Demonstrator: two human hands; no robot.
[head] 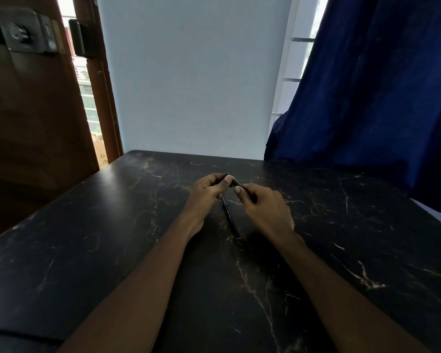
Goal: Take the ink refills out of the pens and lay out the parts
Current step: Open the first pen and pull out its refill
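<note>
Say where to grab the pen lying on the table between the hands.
Likely take the lying pen by its near half, pinched from above across the barrel. It lies flat on the table, running away from the person. Its far end is crowded by the left hand and the held pen, while the near half is exposed.

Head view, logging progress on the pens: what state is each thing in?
Held pen: off the table, gripped at both ends, not visibly separated.
Second pen: lying flat on the table between the hands, unheld.
Left hand: grips the held pen.
Right hand: grips the held pen.
Door: ajar.
Curtain: hanging, partly drawn.
</note>
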